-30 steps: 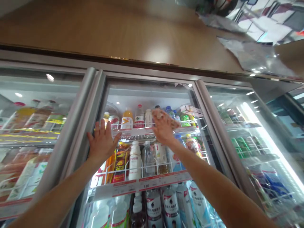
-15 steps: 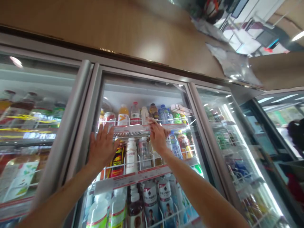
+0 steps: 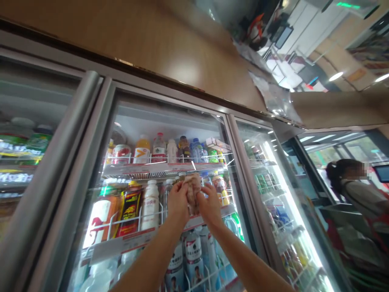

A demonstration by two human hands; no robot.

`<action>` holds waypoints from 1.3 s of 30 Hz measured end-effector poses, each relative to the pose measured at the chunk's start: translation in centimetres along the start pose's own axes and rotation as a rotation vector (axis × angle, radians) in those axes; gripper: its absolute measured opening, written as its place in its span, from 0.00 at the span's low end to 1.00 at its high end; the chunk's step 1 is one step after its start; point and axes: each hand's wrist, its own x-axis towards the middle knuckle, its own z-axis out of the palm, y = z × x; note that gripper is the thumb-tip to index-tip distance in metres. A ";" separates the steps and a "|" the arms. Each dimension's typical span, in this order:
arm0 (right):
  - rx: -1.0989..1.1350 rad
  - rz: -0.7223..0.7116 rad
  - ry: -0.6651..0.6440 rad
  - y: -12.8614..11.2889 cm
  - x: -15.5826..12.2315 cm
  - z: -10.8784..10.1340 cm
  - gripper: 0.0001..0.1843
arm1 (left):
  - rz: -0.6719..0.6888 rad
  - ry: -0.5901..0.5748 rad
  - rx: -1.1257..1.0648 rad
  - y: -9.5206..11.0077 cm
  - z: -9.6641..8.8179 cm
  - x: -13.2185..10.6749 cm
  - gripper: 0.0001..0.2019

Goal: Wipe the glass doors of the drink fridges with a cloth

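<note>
Between both my hands a crumpled pale cloth [image 3: 192,194] is bunched up in front of the middle glass door [image 3: 146,106] of a drinks fridge. My left hand [image 3: 178,201] pinches the cloth's left side. On its right side, the fingers of my right hand [image 3: 209,201] are closed on the cloth. Behind the glass, a white bottle [image 3: 151,205] and a black-and-red bottle [image 3: 130,209] stand left of my hands on the middle shelf. Whether the cloth touches the glass, I cannot tell.
A thick metal door handle [image 3: 65,170] runs up the left side. Another glass door [image 3: 273,194] with lit shelves stands to the right. Wood panelling [image 3: 146,44] is above the fridge. A person [image 3: 361,190] is at the far right, and a plastic sheet [image 3: 273,95] hangs at the upper right.
My left hand has moved right, from flat and spread near the door's left side, to the cloth. My right hand has come down, and both now hold the cloth. The view has shifted right.
</note>
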 end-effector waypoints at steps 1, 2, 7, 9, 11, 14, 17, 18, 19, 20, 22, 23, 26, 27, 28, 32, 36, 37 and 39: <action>-0.065 -0.063 0.014 0.2 -0.1 -0.4 0.17 | 0.014 0.014 0.015 -0.2 0.1 0.3 0.11; -0.127 -0.139 -0.001 0.3 -0.2 -0.6 0.20 | 0.022 0.012 0.037 -0.3 0.4 0.4 0.10; -0.299 -0.388 -0.117 2.2 0.8 -0.3 0.28 | -0.012 -0.197 0.179 -0.4 3.4 0.3 0.08; -0.382 -0.439 -0.073 3.7 3.5 -1.9 0.26 | 0.009 -0.252 0.255 0.2 3.7 0.2 0.11; -0.515 -0.470 -0.010 5.6 7.4 -4.7 0.24 | 0.066 -0.254 0.345 1.6 2.1 0.7 0.14; -0.661 -0.412 0.113 8.2 12.7 -8.0 0.24 | 0.468 -0.116 0.848 4.5 -3.6 2.1 0.20; -0.701 -0.427 0.055 9.3 12.7 -6.0 0.27 | 0.907 0.095 1.556 6.6 -9.7 3.6 0.25; -0.714 -0.498 -0.022 9.1 11.6 -4.4 0.28 | 0.967 0.129 1.700 6.9 -11.1 3.9 0.27; -0.726 -0.595 -0.127 8.8 10.2 -2.8 0.28 | 0.997 0.146 1.799 6.9 -12.1 4.0 0.28; -0.726 -0.732 -0.261 8.4 9.0 -1.4 0.28 | 1.014 0.155 1.864 6.9 -12.6 4.0 0.29; -0.732 -0.923 -0.472 7.6 8.0 -0.4 0.26 | 1.026 0.170 1.929 6.5 -13.0 3.8 0.30; -0.746 -0.924 -0.480 7.3 8.6 -0.8 0.23 | 1.027 0.175 1.946 6.3 -13.1 3.6 0.30; -0.800 -0.604 -0.150 7.0 12.5 -3.2 0.21 | 1.061 0.168 1.970 5.9 -13.8 2.7 0.29; -0.795 -0.550 -0.083 7.0 13.5 -3.4 0.23 | 1.080 0.161 1.972 5.8 -14.3 2.5 0.29; -0.787 -0.510 -0.038 6.9 13.9 -3.0 0.23 | 1.097 0.154 1.973 5.7 -14.7 2.3 0.29; -0.734 -0.737 -0.296 5.9 9.4 1.5 0.22 | 1.107 0.133 1.987 5.6 -15.9 1.9 0.30; -0.733 -0.830 -0.424 5.2 7.6 2.5 0.23 | 1.127 0.092 2.031 5.7 -16.8 1.0 0.29; -0.756 -0.709 -0.305 5.0 8.5 2.4 0.23 | 1.137 0.077 2.041 5.7 -17.3 0.6 0.28; -0.776 -0.513 -0.137 4.2 10.1 3.2 0.23 | 1.143 0.032 2.059 5.9 -18.4 -0.4 0.27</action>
